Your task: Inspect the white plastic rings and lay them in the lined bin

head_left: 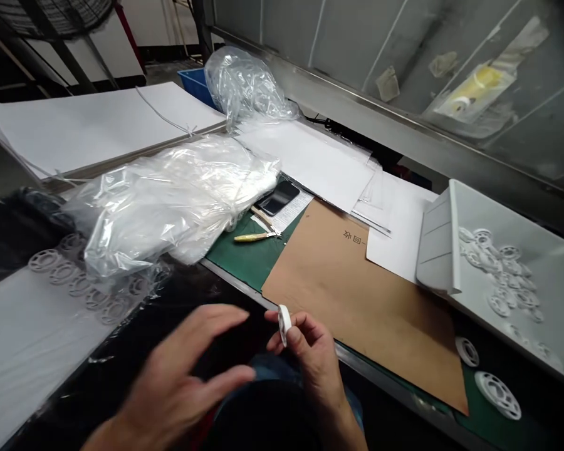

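Left hand (pixel 183 369) splayed — right hand (pixel 305 347) pinching disc (pixel 284 322)

Only the brown cardboard sheet (pixel 357 288) on the tabletop carries print: a few small dark characters near its upper edge, seen upside down and too small to read.

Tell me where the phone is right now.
In the head view, the phone lies face up at centre frame on a white sheet, beside the clear plastic bag, just beyond the yellow-handled knife and left of the cardboard sheet.
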`<state>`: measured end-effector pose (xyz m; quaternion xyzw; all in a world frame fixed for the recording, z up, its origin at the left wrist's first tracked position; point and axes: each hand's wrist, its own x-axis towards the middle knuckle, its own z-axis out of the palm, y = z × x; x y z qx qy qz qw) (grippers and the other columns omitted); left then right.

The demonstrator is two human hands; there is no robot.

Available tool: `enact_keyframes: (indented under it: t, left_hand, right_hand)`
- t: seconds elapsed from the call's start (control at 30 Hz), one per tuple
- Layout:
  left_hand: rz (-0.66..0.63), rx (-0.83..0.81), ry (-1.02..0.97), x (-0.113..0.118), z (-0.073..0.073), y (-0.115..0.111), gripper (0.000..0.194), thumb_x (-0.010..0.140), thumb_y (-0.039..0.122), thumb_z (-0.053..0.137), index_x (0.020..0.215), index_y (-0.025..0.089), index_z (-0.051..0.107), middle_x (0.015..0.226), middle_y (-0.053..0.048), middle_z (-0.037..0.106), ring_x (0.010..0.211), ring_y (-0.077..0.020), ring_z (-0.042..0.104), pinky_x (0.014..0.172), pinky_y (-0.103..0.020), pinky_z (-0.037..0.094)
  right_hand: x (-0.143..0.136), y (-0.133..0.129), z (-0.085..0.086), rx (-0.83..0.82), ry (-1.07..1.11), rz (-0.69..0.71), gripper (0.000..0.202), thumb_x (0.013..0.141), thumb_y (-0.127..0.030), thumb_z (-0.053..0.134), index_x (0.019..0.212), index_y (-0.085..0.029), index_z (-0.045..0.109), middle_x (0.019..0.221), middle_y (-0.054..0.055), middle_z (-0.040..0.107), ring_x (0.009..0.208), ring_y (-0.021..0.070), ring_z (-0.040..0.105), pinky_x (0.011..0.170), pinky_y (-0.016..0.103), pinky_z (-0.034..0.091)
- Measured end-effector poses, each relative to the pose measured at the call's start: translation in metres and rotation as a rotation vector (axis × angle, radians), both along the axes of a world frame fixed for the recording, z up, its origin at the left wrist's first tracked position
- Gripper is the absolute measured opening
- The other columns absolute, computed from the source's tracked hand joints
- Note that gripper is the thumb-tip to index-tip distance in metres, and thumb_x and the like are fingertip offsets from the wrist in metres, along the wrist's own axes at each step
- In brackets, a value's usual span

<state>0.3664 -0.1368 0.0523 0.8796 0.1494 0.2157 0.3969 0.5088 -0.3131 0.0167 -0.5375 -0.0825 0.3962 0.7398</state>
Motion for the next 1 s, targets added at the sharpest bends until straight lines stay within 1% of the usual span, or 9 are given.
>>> enact_keyframes:
  t: [0.07,0.17,0.27,0.33,0.43,0.53,0.7,0.83,1.0]
  left_hand:
    - [-0.070,-0.027,-0.037,0.034,-0.004,-0.035,0.058,0.080,0.040,0.089,0.134,0.031,0.067,0.128,-0.005,0.075,0.110,-0.0248,0.074,0.097,-0.029,0.060]
    - [-0.098,-0.165,-0.039,0.061,-0.019,-0.060,0.044,0.087,0.027,0.083,0.129,0.029,0.069,0.125,-0.005,0.074,0.113,-0.0220,0.073,0.100,-0.028,0.058]
    - [-0.117,-0.322,-0.011,0.069,-0.032,-0.067,0.044,0.086,0.031,0.085,0.127,0.029,0.070,0.123,-0.006,0.074,0.112,-0.0243,0.072,0.101,-0.032,0.057]
    - [-0.120,-0.375,0.004,0.072,-0.035,-0.069,0.047,0.084,0.033,0.087,0.128,0.030,0.071,0.123,-0.007,0.073,0.113,-0.0253,0.071,0.103,-0.034,0.056]
    - [-0.149,-0.378,0.009,0.081,-0.032,-0.072,0.048,0.082,0.031,0.089,0.127,0.032,0.072,0.124,-0.006,0.072,0.116,-0.0251,0.068,0.105,-0.034,0.053]
    - [-0.214,-0.371,0.009,0.093,-0.026,-0.076,0.049,0.081,0.029,0.090,0.127,0.034,0.073,0.125,-0.005,0.073,0.118,-0.0238,0.067,0.107,-0.031,0.052]
    - [-0.259,-0.429,0.007,0.107,-0.021,-0.085,0.050,0.082,0.026,0.089,0.128,0.035,0.073,0.127,-0.004,0.072,0.122,-0.0216,0.065,0.109,-0.026,0.050]
    - [-0.206,-0.562,-0.022,0.112,-0.021,-0.099,0.034,0.088,0.030,0.083,0.121,0.032,0.077,0.124,-0.005,0.072,0.121,-0.0209,0.066,0.105,-0.025,0.052]
    - [-0.001,-0.720,-0.087,0.121,-0.025,-0.117,0.011,0.096,0.034,0.073,0.099,0.027,0.081,0.107,-0.003,0.075,0.098,-0.0158,0.070,0.085,-0.021,0.058]
  right_hand:
    - [-0.001,-0.007,0.000,0.006,0.010,-0.005,0.039,0.079,-0.053,0.088,0.078,-0.018,0.072,0.086,0.007,0.080,0.069,0.0152,0.066,0.070,0.026,0.055]
    - [0.002,-0.022,-0.004,-0.011,0.017,-0.055,0.039,0.079,-0.053,0.089,0.080,-0.017,0.073,0.073,0.001,0.073,0.068,0.0123,0.064,0.069,0.022,0.053]
    - [0.009,-0.037,-0.013,0.017,0.092,-0.137,0.039,0.086,-0.056,0.082,0.086,-0.018,0.073,0.071,-0.001,0.071,0.062,0.0097,0.063,0.063,0.020,0.052]
    - [0.014,-0.045,-0.019,0.056,0.170,-0.168,0.040,0.087,-0.058,0.081,0.093,-0.019,0.073,0.070,-0.001,0.073,0.057,0.0102,0.065,0.059,0.020,0.053]
    - [0.020,-0.051,-0.024,0.085,0.217,-0.130,0.045,0.083,-0.057,0.085,0.101,-0.017,0.077,0.071,0.002,0.076,0.056,0.0111,0.067,0.057,0.020,0.056]
    - [0.025,-0.054,-0.025,0.139,0.239,-0.099,0.046,0.083,-0.058,0.084,0.098,-0.014,0.081,0.070,0.003,0.076,0.055,0.0094,0.065,0.055,0.018,0.054]
    - [0.029,-0.058,-0.025,0.244,0.308,-0.177,0.037,0.086,-0.051,0.084,0.091,-0.015,0.081,0.061,0.000,0.072,0.048,0.0069,0.061,0.051,0.015,0.049]
    - [0.028,-0.058,-0.025,0.280,0.338,-0.212,0.034,0.087,-0.049,0.084,0.091,-0.015,0.080,0.062,0.000,0.072,0.048,0.0068,0.062,0.050,0.015,0.049]
    - [0.025,-0.058,-0.027,0.263,0.310,-0.251,0.036,0.087,-0.049,0.085,0.094,-0.014,0.080,0.061,0.002,0.073,0.048,0.0080,0.063,0.050,0.015,0.050]
